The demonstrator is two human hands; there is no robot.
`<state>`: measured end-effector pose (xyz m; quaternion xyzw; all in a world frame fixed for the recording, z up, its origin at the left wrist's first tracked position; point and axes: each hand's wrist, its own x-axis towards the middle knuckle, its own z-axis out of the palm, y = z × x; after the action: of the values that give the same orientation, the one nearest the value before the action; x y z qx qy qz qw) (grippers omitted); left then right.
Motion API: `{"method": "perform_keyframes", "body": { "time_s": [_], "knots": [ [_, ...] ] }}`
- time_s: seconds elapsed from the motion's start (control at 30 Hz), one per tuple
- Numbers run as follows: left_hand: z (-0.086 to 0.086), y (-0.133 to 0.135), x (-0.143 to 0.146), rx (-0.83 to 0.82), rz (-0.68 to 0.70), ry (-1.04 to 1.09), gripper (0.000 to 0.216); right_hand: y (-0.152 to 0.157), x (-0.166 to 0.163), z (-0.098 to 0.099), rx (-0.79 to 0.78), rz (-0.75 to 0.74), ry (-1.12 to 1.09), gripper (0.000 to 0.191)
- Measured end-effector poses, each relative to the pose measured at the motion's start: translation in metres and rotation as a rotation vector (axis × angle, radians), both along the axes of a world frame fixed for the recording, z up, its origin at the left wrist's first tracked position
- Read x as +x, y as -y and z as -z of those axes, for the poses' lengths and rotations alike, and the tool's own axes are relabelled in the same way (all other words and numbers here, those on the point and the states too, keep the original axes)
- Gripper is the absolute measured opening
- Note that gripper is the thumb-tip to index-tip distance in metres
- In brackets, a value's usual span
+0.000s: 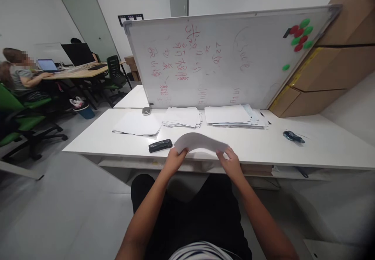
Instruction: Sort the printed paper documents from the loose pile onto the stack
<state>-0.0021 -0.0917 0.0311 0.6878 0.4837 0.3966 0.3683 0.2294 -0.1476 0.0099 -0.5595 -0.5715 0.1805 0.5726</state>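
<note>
Between my two hands a sheet of white paper (pixel 199 139) bows upward at the desk's front edge; whether it is one sheet or a few I cannot tell. My left hand (pixel 175 160) pinches its left end and my right hand (pixel 230 160) pinches its right end. Just left of the paper lies a black stapler (pixel 160 145). Farther back are three paper piles: a left one (pixel 137 123), a middle one (pixel 182 116) and a wider right one (pixel 230 114).
A whiteboard (pixel 228 80) with red writing and magnets stands along the desk's (pixel 322 146) back. Cardboard boxes (pixel 331 68) are stacked at the right. A dark tool (pixel 293 137) lies on the desk's right side, a mouse (pixel 146 111) at the back left. One person (pixel 26 76) sits far left.
</note>
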Motion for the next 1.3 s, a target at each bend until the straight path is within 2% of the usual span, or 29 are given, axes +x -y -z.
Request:
{"method": "perform_keyframes", "body": {
  "time_s": [0.07, 0.2, 0.3, 0.47, 0.57, 0.67, 0.77, 0.87, 0.97, 1.07, 1.13, 1.2, 1.3],
  "knots": [
    [0.013, -0.001, 0.0, -0.02, -0.016, 0.006, 0.031, -0.002, -0.003, 0.013, -0.06, 0.03, 0.046, 0.03],
    [0.015, 0.002, -0.003, 0.048, -0.032, -0.002, 0.033, -0.001, -0.006, 0.019, 0.001, 0.14, 0.124, 0.029],
    [0.019, 0.001, -0.005, 0.096, -0.028, -0.132, 0.031, 0.0, -0.008, 0.026, 0.035, 0.165, 0.201, 0.029],
    [0.034, 0.005, -0.008, 0.34, -0.078, -0.397, 0.025, 0.012, -0.013, 0.041, 0.061, 0.14, 0.281, 0.025],
    [0.035, 0.009, -0.008, 0.284, -0.077, -0.378, 0.021, 0.022, -0.016, 0.042, 0.016, 0.125, 0.27, 0.025],
    [0.028, 0.011, -0.009, 0.191, -0.073, -0.29, 0.019, 0.029, -0.017, 0.039, -0.048, 0.108, 0.251, 0.027],
    [0.017, 0.011, -0.015, 0.254, -0.111, -0.266, 0.026, 0.037, -0.014, 0.036, -0.081, 0.238, 0.16, 0.031],
    [0.008, 0.001, -0.03, 0.402, -0.213, -0.35, 0.031, 0.047, -0.011, 0.034, -0.255, 0.287, 0.008, 0.039],
    [0.011, -0.02, -0.05, 0.434, -0.257, -0.514, 0.032, 0.051, -0.011, 0.035, -0.417, 0.201, -0.238, 0.045],
    [0.023, -0.041, -0.064, 0.368, -0.254, -0.717, 0.045, 0.051, -0.017, 0.04, -0.438, 0.056, -0.537, 0.046],
    [0.032, -0.048, -0.069, 0.331, -0.271, -0.794, 0.044, 0.049, -0.021, 0.042, -0.462, -0.04, -0.669, 0.045],
    [0.035, -0.05, -0.072, 0.316, -0.281, -0.797, 0.039, 0.049, -0.026, 0.042, -0.5, -0.115, -0.735, 0.044],
    [0.032, -0.047, -0.076, 0.304, -0.237, -0.722, 0.036, 0.05, -0.031, 0.038, -0.554, -0.185, -0.775, 0.043]
  ]
}}
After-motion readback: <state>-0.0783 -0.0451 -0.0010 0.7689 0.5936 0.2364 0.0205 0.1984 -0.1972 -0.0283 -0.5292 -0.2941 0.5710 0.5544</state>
